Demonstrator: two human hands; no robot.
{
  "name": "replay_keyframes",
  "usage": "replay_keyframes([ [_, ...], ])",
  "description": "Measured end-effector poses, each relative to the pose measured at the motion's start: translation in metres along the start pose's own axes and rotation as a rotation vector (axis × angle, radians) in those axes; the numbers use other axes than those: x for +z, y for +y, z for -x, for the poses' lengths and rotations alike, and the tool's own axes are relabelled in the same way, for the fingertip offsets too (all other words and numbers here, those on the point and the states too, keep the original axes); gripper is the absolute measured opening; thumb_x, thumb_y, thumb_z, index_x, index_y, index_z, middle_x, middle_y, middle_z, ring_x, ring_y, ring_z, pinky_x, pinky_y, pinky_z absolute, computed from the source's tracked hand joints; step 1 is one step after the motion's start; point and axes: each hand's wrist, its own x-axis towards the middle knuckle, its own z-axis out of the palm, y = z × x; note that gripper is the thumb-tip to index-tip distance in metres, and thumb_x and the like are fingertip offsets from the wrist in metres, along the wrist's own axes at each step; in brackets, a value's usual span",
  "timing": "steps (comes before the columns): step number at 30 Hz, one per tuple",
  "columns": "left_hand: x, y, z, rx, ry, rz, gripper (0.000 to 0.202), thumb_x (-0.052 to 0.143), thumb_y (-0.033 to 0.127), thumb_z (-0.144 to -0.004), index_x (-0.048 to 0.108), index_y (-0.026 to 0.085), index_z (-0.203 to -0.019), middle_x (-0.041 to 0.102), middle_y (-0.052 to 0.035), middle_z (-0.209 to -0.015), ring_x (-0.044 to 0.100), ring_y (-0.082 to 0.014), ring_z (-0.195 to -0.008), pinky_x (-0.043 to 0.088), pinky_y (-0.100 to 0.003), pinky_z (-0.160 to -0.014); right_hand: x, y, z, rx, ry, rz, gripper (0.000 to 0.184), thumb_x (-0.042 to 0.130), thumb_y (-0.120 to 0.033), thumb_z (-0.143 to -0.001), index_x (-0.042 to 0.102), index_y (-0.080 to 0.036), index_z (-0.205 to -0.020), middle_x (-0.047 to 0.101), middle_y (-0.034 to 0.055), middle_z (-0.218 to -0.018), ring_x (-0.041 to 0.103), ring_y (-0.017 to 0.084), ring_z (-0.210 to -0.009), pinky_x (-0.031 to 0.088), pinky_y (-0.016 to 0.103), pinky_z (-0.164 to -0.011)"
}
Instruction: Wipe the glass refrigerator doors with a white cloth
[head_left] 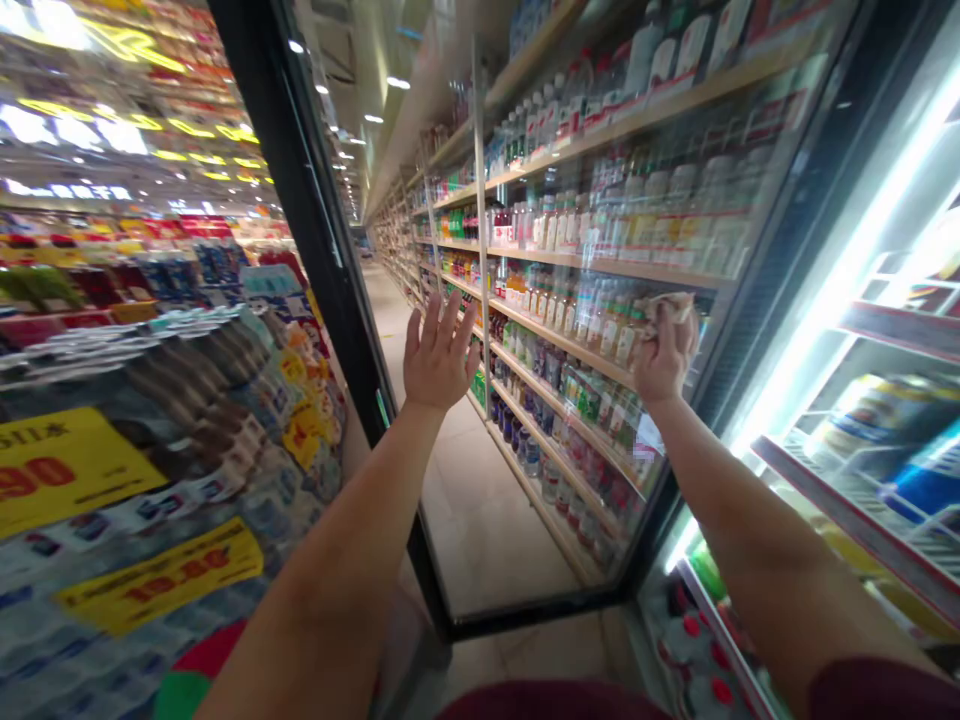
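A black-framed glass door (517, 520) of a drinks cooler stands swung open before me. Against the glass on the left, my left hand (441, 360) lies flat with its fingers spread, holding nothing. Toward the hinge side, my right hand (664, 355) presses a crumpled pale cloth (671, 308) to the same pane. Part of the cloth is hidden behind the fingers. Shelves of bottles (555, 220) show in the glass.
On the right is the lit cooler interior with wire shelves, cans (862, 415) and red-capped bottles (686, 640). To the left stand stacked drink packs with yellow price signs (67, 470). Tiled floor (525, 650) shows below the door.
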Motion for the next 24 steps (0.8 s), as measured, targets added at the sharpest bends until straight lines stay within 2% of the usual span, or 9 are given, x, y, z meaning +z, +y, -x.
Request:
replay_keyframes([
  [3, 0.000, 0.001, -0.001, -0.019, -0.009, 0.030, 0.055, 0.044, 0.035, -0.104, 0.043, 0.019, -0.157, 0.034, -0.0092, -0.164, 0.016, -0.0287, -0.156, 0.008, -0.052, -0.129, 0.011, 0.005, 0.006, 0.283, 0.104, -0.019, 0.059, 0.034, -0.025, -0.094, 0.049, -0.012, -0.150, 0.047, 0.0210, -0.150, 0.042, 0.033, -0.145, 0.036, 0.061, -0.118],
  [6, 0.000, 0.001, -0.001, -0.038, -0.030, 0.053, 0.056, 0.043, 0.037, -0.104, 0.043, 0.019, -0.157, 0.034, -0.0094, -0.164, 0.016, -0.0291, -0.156, 0.007, -0.053, -0.129, 0.022, -0.036, 0.010, 0.365, 0.171, -0.036, 0.060, 0.031, -0.027, -0.098, 0.040, -0.013, -0.155, 0.044, 0.0219, -0.151, 0.037, 0.034, -0.147, 0.034, 0.065, -0.118],
  [8, 0.000, 0.000, -0.001, -0.044, -0.034, 0.062, 0.055, 0.041, 0.039, -0.105, 0.044, 0.020, -0.156, 0.035, -0.0091, -0.164, 0.016, -0.0285, -0.156, 0.007, -0.052, -0.129, 0.027, -0.081, 0.012, 0.252, 0.094, -0.071, 0.058, 0.030, -0.028, -0.101, 0.035, -0.017, -0.158, 0.044, 0.0199, -0.153, 0.033, 0.034, -0.150, 0.031, 0.067, -0.119],
  [12, 0.000, -0.006, 0.000, -0.007, -0.030, 0.086, 0.060, 0.032, 0.050, -0.106, 0.044, 0.019, -0.156, 0.036, -0.0097, -0.163, 0.013, -0.0276, -0.157, 0.006, -0.051, -0.129, 0.030, -0.175, 0.009, -0.055, -0.245, -0.209, 0.059, 0.027, -0.025, -0.104, 0.025, -0.030, -0.163, 0.031, 0.0076, -0.166, 0.011, 0.027, -0.160, 0.025, 0.059, -0.126],
  [15, 0.001, -0.011, 0.002, 0.041, -0.019, 0.107, 0.067, 0.026, 0.056, -0.105, 0.043, 0.015, -0.156, 0.036, -0.0129, -0.163, 0.010, -0.0275, -0.158, 0.007, -0.052, -0.128, 0.032, -0.219, 0.001, -0.082, -0.401, -0.315, 0.061, 0.023, -0.024, -0.104, 0.021, -0.024, -0.164, 0.027, 0.0066, -0.168, 0.001, 0.024, -0.161, 0.020, 0.057, -0.129],
  [17, 0.002, -0.014, 0.003, 0.063, -0.015, 0.116, 0.068, 0.027, 0.058, -0.104, 0.045, 0.016, -0.154, 0.036, -0.0137, -0.163, 0.008, -0.0274, -0.158, 0.007, -0.053, -0.128, 0.032, -0.236, -0.005, -0.073, -0.467, -0.432, 0.061, 0.020, -0.026, -0.104, 0.018, -0.018, -0.165, 0.025, 0.0082, -0.169, -0.002, 0.023, -0.160, 0.017, 0.056, -0.130],
  [20, 0.004, -0.015, 0.004, 0.083, 0.009, 0.101, 0.064, 0.033, 0.056, -0.104, 0.048, 0.018, -0.152, 0.039, -0.0131, -0.162, 0.009, -0.0279, -0.158, 0.007, -0.053, -0.128, 0.026, -0.249, -0.013, -0.094, -0.545, -0.674, 0.063, 0.018, -0.031, -0.105, 0.009, -0.015, -0.165, 0.024, 0.0076, -0.170, 0.009, 0.019, -0.160, 0.022, 0.046, -0.131],
  [22, 0.005, -0.014, 0.003, 0.088, 0.034, 0.084, 0.060, 0.038, 0.052, -0.104, 0.050, 0.018, -0.151, 0.041, -0.0134, -0.160, 0.011, -0.0287, -0.157, 0.008, -0.053, -0.128, 0.018, -0.248, -0.018, -0.163, -0.571, -0.768, 0.063, 0.018, -0.033, -0.106, 0.007, -0.017, -0.166, 0.025, 0.0066, -0.169, 0.019, 0.015, -0.158, 0.027, 0.039, -0.130],
  [24, 0.004, -0.012, 0.003, 0.083, 0.042, 0.065, 0.055, 0.043, 0.046, -0.103, 0.052, 0.018, -0.150, 0.042, -0.0129, -0.159, 0.013, -0.0295, -0.157, 0.011, -0.054, -0.128, 0.010, -0.234, -0.023, -0.252, -0.537, -0.712, 0.060, 0.019, -0.033, -0.106, 0.015, -0.017, -0.165, 0.030, 0.0073, -0.168, 0.022, 0.014, -0.157, 0.027, 0.037, -0.130],
])
